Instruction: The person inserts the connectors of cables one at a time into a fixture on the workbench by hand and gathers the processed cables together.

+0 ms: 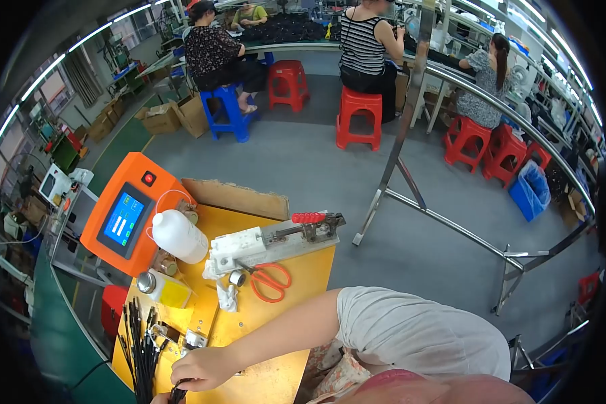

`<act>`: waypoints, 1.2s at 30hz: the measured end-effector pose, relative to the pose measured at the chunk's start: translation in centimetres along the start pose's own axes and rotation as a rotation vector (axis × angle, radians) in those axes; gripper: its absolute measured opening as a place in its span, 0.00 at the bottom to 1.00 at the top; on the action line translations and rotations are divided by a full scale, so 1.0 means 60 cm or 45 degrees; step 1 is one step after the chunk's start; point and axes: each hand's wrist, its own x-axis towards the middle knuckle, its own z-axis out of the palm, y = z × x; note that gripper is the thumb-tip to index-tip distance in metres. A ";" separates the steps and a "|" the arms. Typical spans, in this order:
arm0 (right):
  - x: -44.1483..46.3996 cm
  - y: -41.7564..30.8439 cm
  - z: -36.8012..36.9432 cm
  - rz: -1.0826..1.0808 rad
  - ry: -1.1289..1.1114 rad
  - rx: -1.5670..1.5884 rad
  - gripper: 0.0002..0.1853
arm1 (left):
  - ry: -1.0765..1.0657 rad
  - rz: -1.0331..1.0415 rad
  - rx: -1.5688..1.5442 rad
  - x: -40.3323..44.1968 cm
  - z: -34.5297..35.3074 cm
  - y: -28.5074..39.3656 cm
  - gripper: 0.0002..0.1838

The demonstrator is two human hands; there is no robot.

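One of my hands, the right (205, 369), is low in the view over the yellow work surface (266, 353), its fingers closed on black cables (177, 392). Just a small part of my left hand (160, 398) shows at the bottom edge, beside those cables; its fingers are cut off by the frame. A bundle of long black cables (139, 350) lies to the left. Small metal fixtures (194, 339) stand just above my right hand. Orange-handled scissors (271, 283) lie open near a toggle clamp (310, 227) with a red handle.
An orange machine (131, 212) with a lit screen stands at the back left. Beside it are a white bottle (180, 237) and a container of yellow liquid (165, 289). A metal frame (444, 239) stands to the right. Several people sit on stools at a far bench.
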 end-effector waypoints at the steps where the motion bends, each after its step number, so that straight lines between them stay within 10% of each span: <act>1: 0.001 0.004 -0.001 0.037 -0.027 0.046 0.09 | -0.014 -0.016 0.017 -0.001 -0.004 0.001 0.08; 36: 0.015 -0.008 -0.026 -0.326 0.008 -0.340 0.10 | 0.796 0.689 0.179 0.004 0.096 -0.034 0.14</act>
